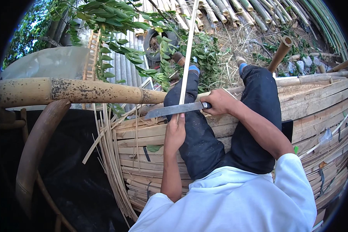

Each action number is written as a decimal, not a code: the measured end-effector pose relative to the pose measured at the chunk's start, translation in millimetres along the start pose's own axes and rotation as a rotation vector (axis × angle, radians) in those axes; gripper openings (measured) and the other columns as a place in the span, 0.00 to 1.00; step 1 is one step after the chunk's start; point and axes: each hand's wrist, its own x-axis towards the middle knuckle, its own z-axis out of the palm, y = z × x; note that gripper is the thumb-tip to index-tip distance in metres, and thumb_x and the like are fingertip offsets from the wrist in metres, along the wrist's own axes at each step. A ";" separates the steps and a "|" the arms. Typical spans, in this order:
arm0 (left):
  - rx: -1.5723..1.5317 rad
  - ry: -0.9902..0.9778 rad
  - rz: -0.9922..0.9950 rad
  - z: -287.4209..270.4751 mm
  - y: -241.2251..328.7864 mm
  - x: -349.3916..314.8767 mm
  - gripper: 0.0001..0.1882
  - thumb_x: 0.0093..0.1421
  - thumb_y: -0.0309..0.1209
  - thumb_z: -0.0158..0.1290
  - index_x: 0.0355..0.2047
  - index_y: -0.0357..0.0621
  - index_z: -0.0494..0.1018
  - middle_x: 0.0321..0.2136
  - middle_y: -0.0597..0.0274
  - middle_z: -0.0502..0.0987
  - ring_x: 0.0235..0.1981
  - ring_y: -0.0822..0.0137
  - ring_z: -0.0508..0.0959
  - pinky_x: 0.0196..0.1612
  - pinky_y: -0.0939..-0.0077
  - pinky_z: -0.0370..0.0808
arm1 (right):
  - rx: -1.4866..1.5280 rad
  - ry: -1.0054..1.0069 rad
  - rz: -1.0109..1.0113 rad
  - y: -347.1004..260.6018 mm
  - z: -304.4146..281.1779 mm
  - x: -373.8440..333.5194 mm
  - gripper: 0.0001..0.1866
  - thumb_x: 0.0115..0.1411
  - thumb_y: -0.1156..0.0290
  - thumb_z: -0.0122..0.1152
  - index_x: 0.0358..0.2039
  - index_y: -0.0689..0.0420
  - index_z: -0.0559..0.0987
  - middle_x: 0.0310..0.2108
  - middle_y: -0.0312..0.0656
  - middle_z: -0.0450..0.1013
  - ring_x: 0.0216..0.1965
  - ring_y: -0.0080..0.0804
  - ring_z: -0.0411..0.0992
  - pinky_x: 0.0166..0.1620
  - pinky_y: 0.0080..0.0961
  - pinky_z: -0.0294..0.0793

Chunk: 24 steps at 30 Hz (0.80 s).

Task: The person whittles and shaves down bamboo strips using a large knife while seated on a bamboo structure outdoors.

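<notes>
My right hand (219, 102) is closed round the dark handle of a large knife (170, 111). Its broad grey blade points left and lies across a long pale bamboo strip (187, 63), just beyond my left hand. The strip runs from my left hand (176, 131) up past the top edge of the picture, over my left leg. My left fingers are wrapped round its near end, with the thumb on top. Blade and strip appear to touch in front of my left knee.
I sit on a bench of split bamboo slats (317, 98). A thick bamboo pole (104, 92) runs along the left, above a bundle of thin strips (114, 170). Ahead are leafy branches (104, 15), a tyre (154, 45) and stacked bamboo poles (259, 11). A bamboo post (280, 54) stands right.
</notes>
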 end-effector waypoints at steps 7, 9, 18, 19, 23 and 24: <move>0.219 0.100 0.089 17.3 25.4 -11.0 0.20 0.69 0.39 0.40 0.50 0.34 0.67 0.39 0.34 0.74 0.44 0.35 0.73 0.45 0.51 0.69 | 0.011 -0.034 0.102 -15.8 -2.5 -0.4 0.12 0.47 0.60 0.63 0.30 0.51 0.80 0.21 0.49 0.75 0.28 0.52 0.75 0.34 0.46 0.75; 0.251 0.097 0.073 22.4 26.7 -11.7 0.20 0.69 0.38 0.40 0.50 0.33 0.67 0.41 0.34 0.74 0.44 0.34 0.73 0.45 0.50 0.69 | 0.012 -0.061 0.121 -20.2 -6.4 -0.4 0.13 0.47 0.59 0.62 0.30 0.52 0.80 0.21 0.50 0.75 0.28 0.52 0.75 0.34 0.46 0.75; 0.287 0.216 0.042 28.0 29.9 -14.0 0.21 0.68 0.41 0.42 0.48 0.33 0.68 0.41 0.35 0.75 0.43 0.36 0.73 0.44 0.50 0.69 | -0.003 -0.105 0.228 -21.0 -6.6 3.9 0.11 0.44 0.61 0.60 0.25 0.53 0.82 0.21 0.51 0.75 0.28 0.51 0.76 0.36 0.44 0.76; 0.305 0.217 0.036 26.4 28.3 -14.5 0.22 0.68 0.42 0.42 0.48 0.33 0.68 0.41 0.35 0.75 0.43 0.36 0.74 0.44 0.50 0.70 | -0.002 -0.106 0.226 -19.9 -6.1 4.5 0.11 0.44 0.61 0.60 0.25 0.53 0.82 0.21 0.51 0.75 0.28 0.51 0.76 0.36 0.44 0.76; 0.305 0.236 -0.035 25.5 20.4 -28.8 0.23 0.68 0.43 0.43 0.48 0.32 0.68 0.40 0.36 0.75 0.42 0.37 0.74 0.43 0.51 0.70 | -0.041 -0.043 0.351 6.7 -14.0 8.4 0.12 0.46 0.61 0.59 0.25 0.55 0.82 0.21 0.53 0.75 0.28 0.51 0.76 0.36 0.44 0.76; 0.306 0.233 -0.035 25.8 19.1 -31.1 0.23 0.68 0.43 0.43 0.48 0.32 0.68 0.40 0.36 0.75 0.42 0.37 0.74 0.43 0.51 0.70 | -0.072 -0.012 0.431 13.1 -16.1 8.8 0.12 0.46 0.61 0.58 0.24 0.56 0.81 0.21 0.54 0.75 0.28 0.52 0.76 0.36 0.45 0.75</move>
